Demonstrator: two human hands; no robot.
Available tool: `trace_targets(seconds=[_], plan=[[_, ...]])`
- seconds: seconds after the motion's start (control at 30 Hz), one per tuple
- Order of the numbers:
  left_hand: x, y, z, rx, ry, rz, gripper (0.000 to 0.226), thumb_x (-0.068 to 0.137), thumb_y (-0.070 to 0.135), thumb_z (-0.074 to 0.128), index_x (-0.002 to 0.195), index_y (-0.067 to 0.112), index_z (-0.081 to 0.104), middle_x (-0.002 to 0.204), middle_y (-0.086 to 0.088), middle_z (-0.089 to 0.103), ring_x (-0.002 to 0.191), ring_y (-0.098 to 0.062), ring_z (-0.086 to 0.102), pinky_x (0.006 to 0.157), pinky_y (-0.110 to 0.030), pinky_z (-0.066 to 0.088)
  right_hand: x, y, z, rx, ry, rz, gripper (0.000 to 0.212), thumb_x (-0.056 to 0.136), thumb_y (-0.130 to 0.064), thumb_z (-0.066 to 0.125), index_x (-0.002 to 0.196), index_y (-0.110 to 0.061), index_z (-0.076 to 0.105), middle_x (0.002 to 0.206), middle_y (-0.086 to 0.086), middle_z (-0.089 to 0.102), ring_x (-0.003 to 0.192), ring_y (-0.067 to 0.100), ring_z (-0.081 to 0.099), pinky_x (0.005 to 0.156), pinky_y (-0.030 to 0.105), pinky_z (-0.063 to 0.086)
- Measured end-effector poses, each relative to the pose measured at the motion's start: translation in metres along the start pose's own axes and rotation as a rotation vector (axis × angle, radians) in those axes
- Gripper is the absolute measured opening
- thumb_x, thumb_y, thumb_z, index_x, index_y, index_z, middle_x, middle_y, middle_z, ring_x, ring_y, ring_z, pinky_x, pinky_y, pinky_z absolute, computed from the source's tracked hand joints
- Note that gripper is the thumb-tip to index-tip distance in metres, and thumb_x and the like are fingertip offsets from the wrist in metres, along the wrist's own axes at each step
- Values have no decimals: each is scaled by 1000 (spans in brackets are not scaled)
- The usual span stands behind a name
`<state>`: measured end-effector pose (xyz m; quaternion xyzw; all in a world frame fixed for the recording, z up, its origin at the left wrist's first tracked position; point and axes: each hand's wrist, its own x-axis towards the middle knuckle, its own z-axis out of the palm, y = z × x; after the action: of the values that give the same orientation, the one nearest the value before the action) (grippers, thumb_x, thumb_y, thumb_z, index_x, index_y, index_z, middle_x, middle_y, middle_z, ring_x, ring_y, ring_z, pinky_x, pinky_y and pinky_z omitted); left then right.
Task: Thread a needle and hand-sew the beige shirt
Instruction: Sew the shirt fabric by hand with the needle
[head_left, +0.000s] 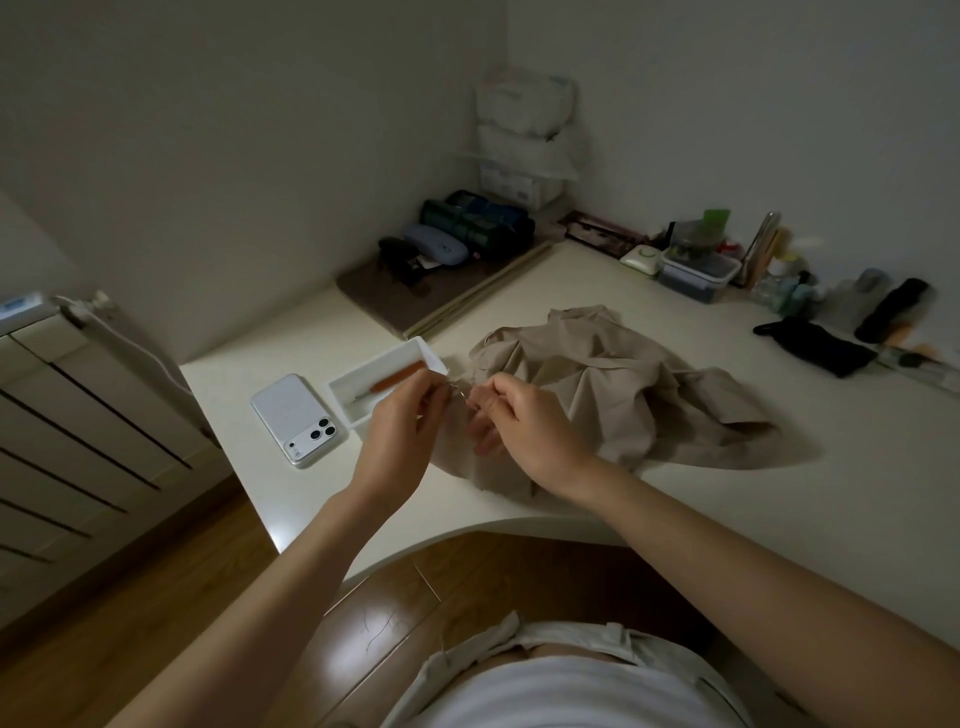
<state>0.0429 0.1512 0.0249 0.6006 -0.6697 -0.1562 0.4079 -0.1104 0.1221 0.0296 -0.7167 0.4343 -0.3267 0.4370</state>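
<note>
- One beige shirt (623, 395) lies crumpled on the white desk (779, 493).
- Two hands meet over the shirt's left edge. The left hand (402, 415) pinches a small metal piece (457, 389), perhaps the needle. The right hand (519, 415) has curled fingers, and I cannot tell what it holds.
- Left of the shirt: one white tray (340, 402) holding one orange-handled tool (397, 379), and one phone (293, 415).

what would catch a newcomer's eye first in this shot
The left hand and right hand meet mid-frame, fingertips pinching a tiny metal piece too small to identify. Behind and right of them the crumpled beige shirt sprawls on the white desk; to their left sit a white tray holding an orange-handled tool and a white phone lying face down.
</note>
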Motion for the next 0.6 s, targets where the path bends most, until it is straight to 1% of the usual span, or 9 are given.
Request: trace_targets(seconds=[0.07,0.13,0.2,0.27,0.33,0.4,0.47,0.53,0.6], plan=[[0,0,-2,-4,5,2,13,97,14,51,97,8,63,88,-1,64,81,-14,58,71,-30,48,1,-2,-3,-66,64,-12,27,101,-29,38,102,-12,58,79,-6,60,70,10,63,61,20,54],[0,1,-2,-8,0,19,12,97,13,52,97,9,63,90,0,64,82,-12,57,72,-23,45,5,-5,-6,-110,130,-9,31,102,-30,36,105,-12,62,89,-3,58,80,13,59,70,26,53],[1,1,0,-2,-21,55,11,97,12,52,96,12,62,90,2,62,82,-10,56,71,-22,44,10,-9,-9,-98,91,56,39,102,-34,34,103,-11,66,98,3,61,89,16,59,81,29,50],[2,1,1,11,-61,112,11,97,13,51,92,19,59,88,6,59,81,-5,53,70,-20,43,13,-12,-10,-1,1,147,45,100,-40,38,95,-6,66,85,6,64,81,16,60,79,32,49],[1,1,3,26,-93,170,12,97,14,51,93,22,59,88,8,56,82,-4,52,70,-18,43,13,-15,-12,84,-41,166,33,97,-38,48,85,-13,66,71,-4,58,70,8,54,70,23,44],[0,1,5,57,-111,209,12,97,15,51,98,14,62,91,4,58,84,-9,54,71,-21,45,14,-16,-14,110,-33,143,19,95,-31,54,91,-17,67,78,-9,60,74,2,54,66,12,41],[-1,0,4,78,-117,218,13,96,13,51,99,10,63,92,1,58,83,-13,54,70,-24,45,16,-16,-16,128,0,135,18,95,-26,55,98,-13,67,82,-7,61,72,1,54,60,6,41],[-2,-3,2,91,-125,204,12,96,11,50,96,11,62,91,3,58,83,-14,54,70,-23,44,17,-17,-18,163,54,144,17,97,-21,52,96,-11,66,78,-5,59,66,3,50,59,8,41],[-4,-8,0,129,-139,198,12,96,10,51,95,11,63,92,4,57,83,-14,53,70,-22,43,21,-17,-22,190,116,167,15,98,-18,50,89,-15,62,79,-1,58,70,9,51,68,20,45]])
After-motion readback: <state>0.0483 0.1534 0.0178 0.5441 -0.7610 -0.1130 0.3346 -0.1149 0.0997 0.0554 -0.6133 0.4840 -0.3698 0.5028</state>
